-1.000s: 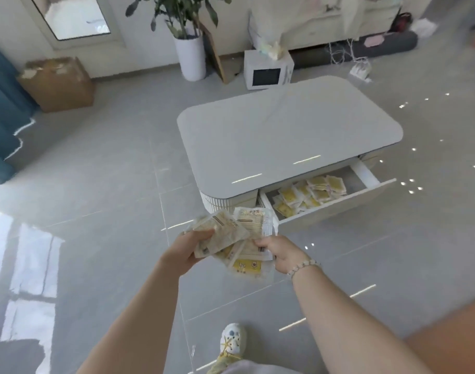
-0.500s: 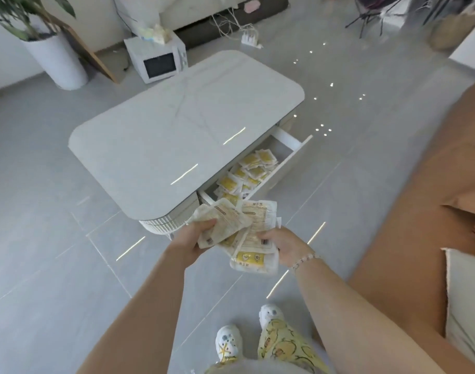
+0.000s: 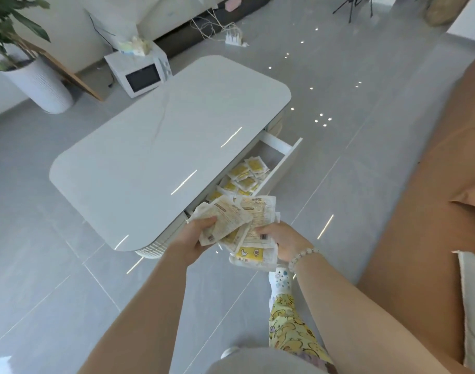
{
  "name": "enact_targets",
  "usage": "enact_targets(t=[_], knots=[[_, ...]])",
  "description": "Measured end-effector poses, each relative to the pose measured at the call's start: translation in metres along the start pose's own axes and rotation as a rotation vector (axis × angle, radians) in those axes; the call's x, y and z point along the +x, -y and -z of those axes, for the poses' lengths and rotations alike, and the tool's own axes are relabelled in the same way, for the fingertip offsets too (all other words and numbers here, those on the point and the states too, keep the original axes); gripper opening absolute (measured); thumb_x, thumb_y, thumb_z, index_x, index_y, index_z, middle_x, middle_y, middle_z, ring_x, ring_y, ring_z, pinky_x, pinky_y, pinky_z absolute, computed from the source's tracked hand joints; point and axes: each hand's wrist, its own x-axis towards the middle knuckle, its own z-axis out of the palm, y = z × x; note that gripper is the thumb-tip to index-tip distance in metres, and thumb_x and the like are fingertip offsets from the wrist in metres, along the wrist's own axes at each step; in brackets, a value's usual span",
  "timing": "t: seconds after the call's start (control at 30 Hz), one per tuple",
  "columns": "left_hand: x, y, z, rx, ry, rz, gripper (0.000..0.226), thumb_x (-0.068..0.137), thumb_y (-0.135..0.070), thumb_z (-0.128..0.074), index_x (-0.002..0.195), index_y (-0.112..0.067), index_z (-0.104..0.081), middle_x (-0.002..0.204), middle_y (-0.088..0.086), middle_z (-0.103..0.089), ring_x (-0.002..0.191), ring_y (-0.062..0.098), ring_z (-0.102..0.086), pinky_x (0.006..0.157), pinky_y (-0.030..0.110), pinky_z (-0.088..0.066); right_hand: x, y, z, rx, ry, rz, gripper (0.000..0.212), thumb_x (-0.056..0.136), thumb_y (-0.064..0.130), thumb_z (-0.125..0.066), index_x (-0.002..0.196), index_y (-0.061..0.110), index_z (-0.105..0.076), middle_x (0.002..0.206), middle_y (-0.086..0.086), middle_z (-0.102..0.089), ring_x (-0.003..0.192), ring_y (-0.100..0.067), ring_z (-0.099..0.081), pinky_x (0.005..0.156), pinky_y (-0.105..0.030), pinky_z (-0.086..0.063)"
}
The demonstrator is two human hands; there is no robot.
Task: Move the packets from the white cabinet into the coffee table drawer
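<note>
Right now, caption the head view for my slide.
Left hand and right hand grip packets near the coffee table's open drawer, which holds more packets.

2 hands: left hand (image 3: 195, 236), right hand (image 3: 282, 240). Approx. 5 held packets (image 3: 231, 220) fanned btwn them; exact no. unclear, too much overlap. Approx. 10 drawer packets (image 3: 244, 176) in a heap, some hidden. 1 drawer (image 3: 282, 163), 1 surface (image 3: 163, 147). Also 1 microwave (image 3: 141, 76), 1 plant pot (image 3: 42, 87), 1 power strip (image 3: 233, 39), 1 bracelet (image 3: 302, 255).
</note>
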Motion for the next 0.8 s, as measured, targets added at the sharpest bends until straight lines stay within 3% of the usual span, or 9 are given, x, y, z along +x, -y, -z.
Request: enact_targets(t=[0.1,0.2,0.3,0.4,0.53,0.6,0.73,0.8], knots=[[0.020,-0.013,-0.033,0.014,-0.026,0.017,0.036,0.089,-0.007,-0.058,0.125,-0.004,-0.054,0.121,0.015,-0.063,0.111,0.028,-0.061,0.090,0.036,-0.051,0.013,0.024,0.023,0.036,-0.018,-0.001,0.032,0.088,-0.008,-0.052,0.114,0.008,-0.061,0.118,-0.017,-0.064,0.110,-0.034,-0.060,0.093,-0.051,-0.049],[0.038,-0.023,-0.068,0.036,-0.034,0.042,0.029,0.089,-0.005,-0.058,0.118,-0.005,-0.058,0.112,0.012,-0.067,0.098,0.025,-0.065,0.080,0.034,-0.053,0.024,0.048,0.050,0.066,-0.028,-0.014,0.026,0.090,-0.007,-0.050,0.109,0.007,-0.061,0.104,-0.014,-0.066,0.099,-0.033,-0.062,0.082,-0.048,-0.051],[0.059,-0.032,-0.097,0.036,-0.046,0.069,0.033,0.089,-0.005,-0.059,0.122,-0.005,-0.057,0.118,0.012,-0.065,0.096,0.024,-0.065,0.077,0.032,-0.053,0.037,0.077,0.073,0.050,-0.029,-0.036,0.022,0.091,-0.005,-0.052,0.105,0.009,-0.062,0.102,-0.013,-0.066,0.094,-0.031,-0.063,0.071,-0.043,-0.052],[0.078,-0.046,-0.125,0.035,-0.055,0.080,0.034,0.090,-0.006,-0.058,0.124,-0.005,-0.056,0.118,0.012,-0.064,0.097,0.024,-0.064,0.080,0.033,-0.054,0.057,0.105,0.090,0.019,-0.043,-0.043,0.027,0.089,-0.003,-0.055,0.113,0.009,-0.062,0.113,-0.015,-0.065,0.106,-0.033,-0.062,0.080,-0.046,-0.052],[0.098,-0.064,-0.148,0.030,-0.040,0.065,0.028,0.091,-0.005,-0.055,0.119,-0.006,-0.057,0.109,0.010,-0.067,0.092,0.022,-0.066,0.069,0.029,-0.059,0.082,0.134,0.104,-0.037,-0.025,-0.037,0.023,0.087,-0.003,-0.057,0.101,0.013,-0.065,0.116,-0.014,-0.066,0.111,-0.032,-0.060,0.099,-0.051,-0.045],[0.109,-0.070,-0.154,0.024,-0.049,0.066,0.027,0.091,-0.004,-0.055,0.118,-0.007,-0.058,0.106,0.009,-0.068,0.092,0.022,-0.066,0.066,0.028,-0.059,0.095,0.146,0.107,-0.065,-0.021,-0.037,0.025,0.086,-0.004,-0.057,0.101,0.014,-0.065,0.115,-0.013,-0.066,0.111,-0.031,-0.060,0.100,-0.051,-0.044],[0.128,-0.070,-0.148,-0.037,-0.125,0.120,0.032,0.090,-0.005,-0.057,0.123,-0.005,-0.056,0.114,0.011,-0.066,0.099,0.025,-0.065,0.078,0.033,-0.055,0.114,0.156,0.105,-0.118,-0.011,-0.069,0.028,0.086,-0.003,-0.058,0.109,0.012,-0.064,0.115,-0.011,-0.066,0.110,-0.030,-0.060,0.101,-0.048,-0.044],[0.137,-0.066,-0.144,-0.062,-0.153,0.150,0.030,0.091,-0.005,-0.057,0.121,-0.005,-0.056,0.110,0.010,-0.067,0.095,0.023,-0.065,0.074,0.032,-0.054,0.123,0.154,0.105,-0.158,-0.019,-0.108,0.028,0.086,-0.002,-0.060,0.111,0.010,-0.063,0.111,-0.009,-0.066,0.109,-0.029,-0.059,0.100,-0.045,-0.044]])
